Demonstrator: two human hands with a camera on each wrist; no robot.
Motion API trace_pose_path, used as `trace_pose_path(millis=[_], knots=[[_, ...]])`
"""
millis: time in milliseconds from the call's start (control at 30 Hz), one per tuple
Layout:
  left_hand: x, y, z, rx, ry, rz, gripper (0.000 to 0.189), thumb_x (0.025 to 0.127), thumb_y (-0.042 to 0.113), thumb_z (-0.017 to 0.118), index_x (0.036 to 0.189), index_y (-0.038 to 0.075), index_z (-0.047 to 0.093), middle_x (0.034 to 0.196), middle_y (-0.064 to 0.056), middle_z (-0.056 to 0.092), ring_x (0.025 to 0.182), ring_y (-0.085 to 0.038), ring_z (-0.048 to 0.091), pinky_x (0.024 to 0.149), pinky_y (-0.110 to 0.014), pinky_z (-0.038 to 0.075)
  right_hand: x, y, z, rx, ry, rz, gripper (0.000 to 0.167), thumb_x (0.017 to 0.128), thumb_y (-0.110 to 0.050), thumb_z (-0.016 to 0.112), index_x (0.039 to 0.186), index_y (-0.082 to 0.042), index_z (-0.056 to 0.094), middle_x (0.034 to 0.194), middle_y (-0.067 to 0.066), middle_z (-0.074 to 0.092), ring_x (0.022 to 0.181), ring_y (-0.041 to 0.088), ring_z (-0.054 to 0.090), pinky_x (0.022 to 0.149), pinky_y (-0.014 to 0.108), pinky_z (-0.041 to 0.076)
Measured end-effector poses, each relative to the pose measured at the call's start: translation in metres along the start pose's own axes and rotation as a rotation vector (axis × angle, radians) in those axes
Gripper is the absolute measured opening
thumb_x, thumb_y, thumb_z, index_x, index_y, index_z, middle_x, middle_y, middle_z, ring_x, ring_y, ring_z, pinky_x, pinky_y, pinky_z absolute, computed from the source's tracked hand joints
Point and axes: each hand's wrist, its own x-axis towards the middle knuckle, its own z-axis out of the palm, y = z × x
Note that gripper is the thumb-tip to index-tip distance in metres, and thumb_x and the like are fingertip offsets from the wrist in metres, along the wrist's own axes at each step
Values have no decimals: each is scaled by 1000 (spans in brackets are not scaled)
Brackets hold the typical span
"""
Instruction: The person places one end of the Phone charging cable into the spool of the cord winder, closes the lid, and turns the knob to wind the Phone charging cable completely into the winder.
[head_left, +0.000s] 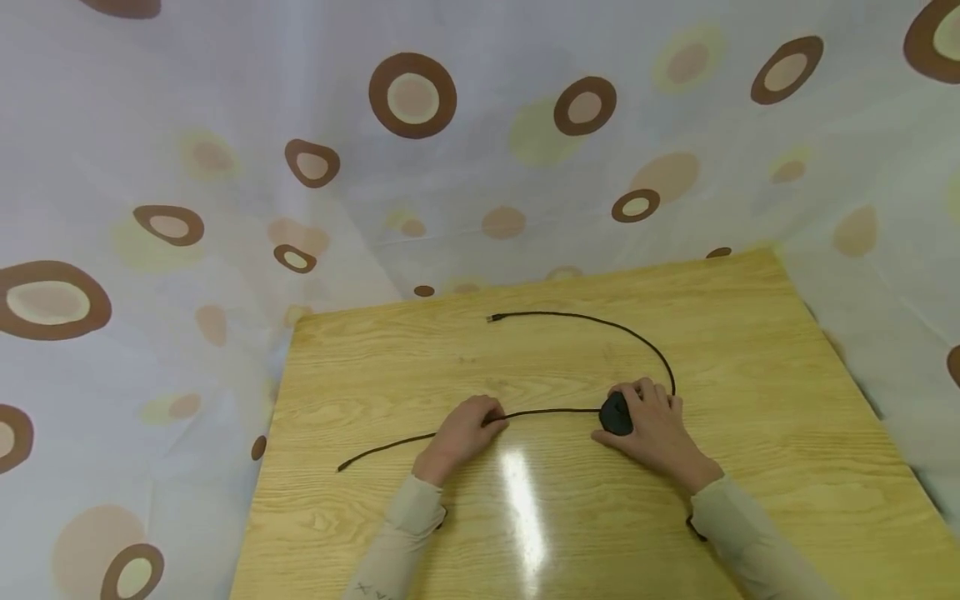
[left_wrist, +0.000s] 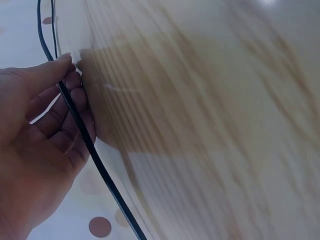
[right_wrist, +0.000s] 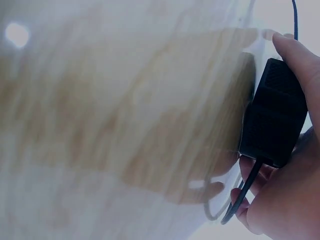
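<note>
A small black box [head_left: 617,415] with a cable at each end is at the table's right half. My right hand [head_left: 656,429] grips it, thumb [right_wrist: 297,57] on one side and fingers on the other. From the box a thin black cable [head_left: 551,411] runs left to my left hand [head_left: 463,429], which pinches it between thumb and fingertips. Past that hand the cable goes on to a small dark end [head_left: 342,467] on the wood. Another black cable [head_left: 630,331] curves from behind the right hand to a metal-tipped plug [head_left: 493,317] near the back edge.
The wood-grain table [head_left: 750,350] has a glossy top with a bright reflection between the arms. A white curtain-like sheet [head_left: 480,175] with brown and beige circles rises behind and on both sides. Dark straps [head_left: 695,527] show at the wrists.
</note>
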Motion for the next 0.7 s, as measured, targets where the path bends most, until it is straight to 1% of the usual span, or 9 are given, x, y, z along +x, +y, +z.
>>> trace_pose_path(millis=[167, 300, 400, 567, 700], knots=[[-4, -6, 1, 35, 22, -20, 14, 106, 28, 66, 105, 18, 74, 98, 4, 71, 87, -8, 59, 77, -26, 52, -5, -1, -7, 47, -15, 35, 71, 87, -57, 82, 136, -11, 59, 124, 22, 53, 113, 46, 49, 89, 60, 31], [-5, -7, -1, 44, 34, -20, 13, 106, 28, 66, 106, 18, 75, 99, 3, 72, 88, -9, 61, 77, -28, 53, -7, -2, -12, 58, -18, 44, 70, 87, -56, 82, 136, -12, 59, 124, 22, 54, 112, 46, 49, 91, 60, 32], [-4, -7, -3, 77, 55, -15, 14, 106, 29, 66, 106, 18, 75, 99, 3, 72, 88, -10, 62, 77, -28, 53, -7, -5, -16, 62, -11, 44, 70, 87, -56, 82, 136, -12, 59, 124, 22, 54, 110, 44, 51, 89, 58, 33], [-2, -8, -7, 135, 111, -17, 16, 106, 32, 66, 105, 18, 75, 96, 2, 72, 87, -13, 63, 75, -30, 54, -8, -11, -21, 76, 9, 27, 69, 85, -53, 85, 134, -10, 60, 120, 22, 55, 101, 38, 52, 82, 50, 35], [2, -10, -10, 159, 134, -15, 16, 106, 31, 66, 104, 18, 75, 94, 2, 72, 85, -13, 63, 74, -31, 53, -7, -16, -25, 104, 19, 14, 68, 84, -49, 86, 133, -10, 60, 119, 23, 54, 99, 36, 52, 82, 49, 37]])
